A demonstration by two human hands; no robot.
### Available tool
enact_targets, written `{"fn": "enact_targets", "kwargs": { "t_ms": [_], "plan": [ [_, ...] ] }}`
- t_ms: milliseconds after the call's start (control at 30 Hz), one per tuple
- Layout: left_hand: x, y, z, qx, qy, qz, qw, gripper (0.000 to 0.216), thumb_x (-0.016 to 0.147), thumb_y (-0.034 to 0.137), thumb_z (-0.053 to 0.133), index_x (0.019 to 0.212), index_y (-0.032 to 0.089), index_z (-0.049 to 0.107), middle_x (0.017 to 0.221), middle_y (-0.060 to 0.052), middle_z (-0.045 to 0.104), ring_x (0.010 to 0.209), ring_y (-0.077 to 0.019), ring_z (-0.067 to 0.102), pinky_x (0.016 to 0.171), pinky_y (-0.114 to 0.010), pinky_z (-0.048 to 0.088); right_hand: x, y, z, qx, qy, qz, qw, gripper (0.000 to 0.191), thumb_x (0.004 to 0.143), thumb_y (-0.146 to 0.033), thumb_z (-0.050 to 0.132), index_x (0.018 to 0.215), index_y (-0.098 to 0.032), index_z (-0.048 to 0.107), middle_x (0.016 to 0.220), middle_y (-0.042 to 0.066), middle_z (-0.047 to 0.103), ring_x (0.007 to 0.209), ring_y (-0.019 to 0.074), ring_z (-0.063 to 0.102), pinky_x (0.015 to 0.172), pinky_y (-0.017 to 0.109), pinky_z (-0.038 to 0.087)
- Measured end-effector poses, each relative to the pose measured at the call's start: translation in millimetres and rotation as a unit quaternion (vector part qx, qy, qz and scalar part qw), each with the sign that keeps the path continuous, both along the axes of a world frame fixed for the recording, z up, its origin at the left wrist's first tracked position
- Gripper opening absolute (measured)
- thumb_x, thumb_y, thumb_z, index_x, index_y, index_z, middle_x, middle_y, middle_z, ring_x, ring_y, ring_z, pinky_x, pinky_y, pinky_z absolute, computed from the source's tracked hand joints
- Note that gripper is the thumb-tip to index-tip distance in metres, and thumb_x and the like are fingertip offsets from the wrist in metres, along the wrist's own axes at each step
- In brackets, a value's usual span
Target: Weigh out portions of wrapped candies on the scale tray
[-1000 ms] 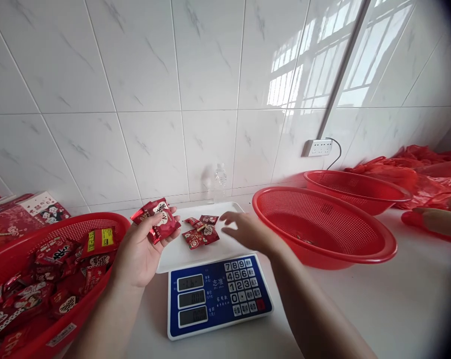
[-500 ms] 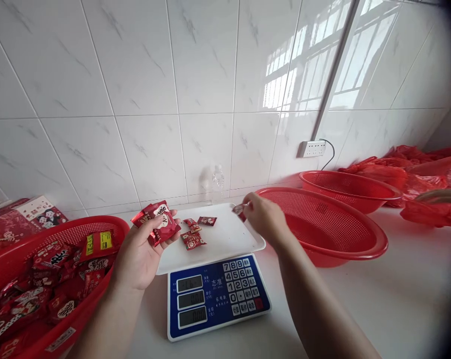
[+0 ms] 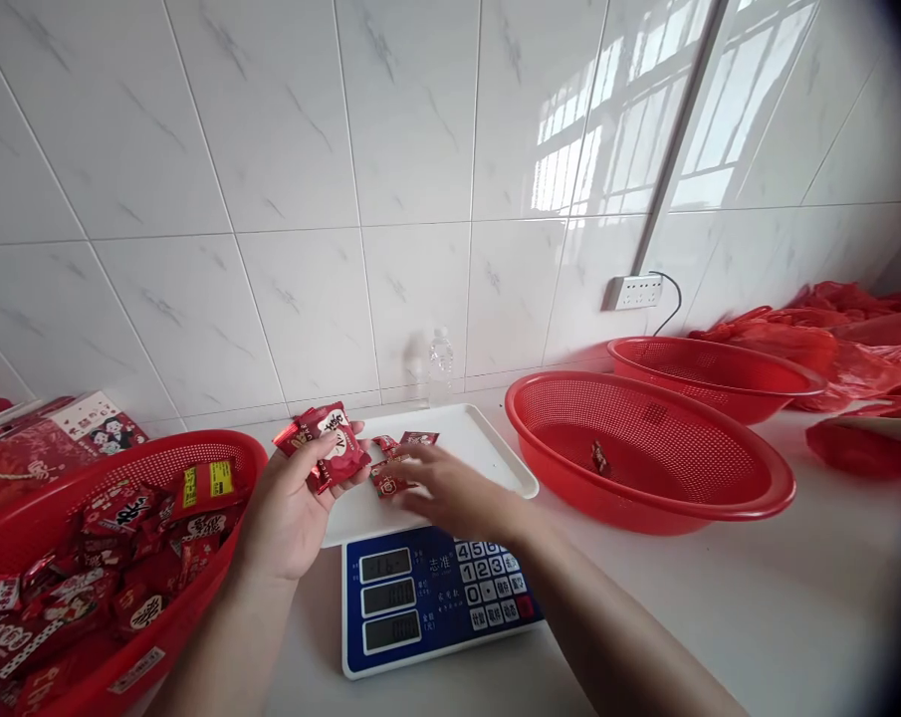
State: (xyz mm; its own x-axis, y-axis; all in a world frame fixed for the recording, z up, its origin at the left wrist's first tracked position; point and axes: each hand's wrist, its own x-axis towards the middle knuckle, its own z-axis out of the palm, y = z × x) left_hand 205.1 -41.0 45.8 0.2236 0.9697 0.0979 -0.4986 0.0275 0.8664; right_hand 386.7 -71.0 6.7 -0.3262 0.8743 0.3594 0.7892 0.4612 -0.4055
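Observation:
My left hand (image 3: 290, 503) holds a few red candy packets (image 3: 327, 443) fanned between thumb and fingers, just left of the white scale tray (image 3: 480, 448). My right hand (image 3: 446, 488) reaches over the tray with fingers spread, its fingertips on the small red candies (image 3: 394, 468) lying there. A blue electronic scale (image 3: 427, 597) sits under the tray, its keypad partly covered by my right wrist. One candy (image 3: 597, 456) lies inside the big red basket (image 3: 644, 453) at the right.
A red basket (image 3: 84, 558) full of red packets stands at the left, with printed red boxes (image 3: 54, 433) behind it. A second red basket (image 3: 708, 373), red plastic bags (image 3: 853, 349), a wall socket (image 3: 633, 291) and a clear bottle (image 3: 439, 363) sit at the back.
My right hand carried a candy from the tray over to the right basket, let it go there, and has come back to the candies on the tray. The left hand stayed put.

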Motion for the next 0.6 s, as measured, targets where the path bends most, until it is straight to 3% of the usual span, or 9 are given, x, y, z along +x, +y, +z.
{"fn": "enact_targets", "kwargs": {
  "t_ms": [100,200,333,500,600],
  "plan": [
    [0.9,-1.3,-0.3,0.005,0.003,-0.006,1.0,0.014,0.073,0.017,0.065,0.087,0.017,0.068,0.088,-0.005,0.07,0.073,-0.016,0.065,0.059,-0.027,0.057,-19.0,-0.9,-5.6,-0.035,-0.043,0.047,0.997,0.029,0.091,-0.034,0.05,0.114,-0.023,0.062,0.128,0.008,0.053,0.121,0.0228,0.043,0.098,0.037,0.036],
    [2.0,-2.9,-0.3,0.003,0.009,-0.01,1.0,0.015,0.072,0.018,0.066,0.087,0.016,0.068,0.087,-0.005,0.07,0.073,-0.0165,0.066,0.059,-0.026,0.057,-18.0,0.7,-7.7,-0.019,-0.049,0.024,0.998,0.02,0.09,-0.031,0.051,0.091,-0.018,0.067,0.106,0.007,0.062,0.102,0.0198,0.052,0.089,0.032,0.039],
    [1.9,-3.6,0.2,0.008,0.012,-0.018,1.0,0.015,0.071,0.018,0.068,0.086,0.016,0.068,0.085,-0.004,0.069,0.076,-0.0169,0.066,0.06,-0.026,0.056,-8.6,5.1,-10.2,-0.006,-0.071,-0.041,0.997,0.004,0.081,-0.017,0.059,0.08,-0.018,0.062,0.091,0.005,0.061,0.085,0.0179,0.053,0.071,0.028,0.04],
    [-0.4,-3.0,0.2,0.012,0.014,-0.011,1.0,0.018,0.071,0.02,0.068,0.088,0.018,0.067,0.087,-0.004,0.07,0.073,-0.0164,0.066,0.059,-0.026,0.057,9.6,1.8,1.3,0.015,-0.038,-0.1,0.994,0.019,0.074,-0.003,0.05,0.08,-0.019,0.058,0.086,0.003,0.062,0.077,0.0144,0.052,0.065,0.025,0.037],
    [-1.1,-2.3,-0.4,0.015,0.02,-0.005,1.0,0.019,0.071,0.02,0.068,0.09,0.018,0.067,0.089,-0.005,0.07,0.075,-0.0172,0.066,0.059,-0.026,0.057,35.4,-4.8,16.4,0.047,-0.01,-0.209,0.977,0.018,0.077,-0.006,0.047,0.082,-0.02,0.057,0.086,0.003,0.063,0.077,0.0155,0.053,0.062,0.026,0.037]
  ]
}}
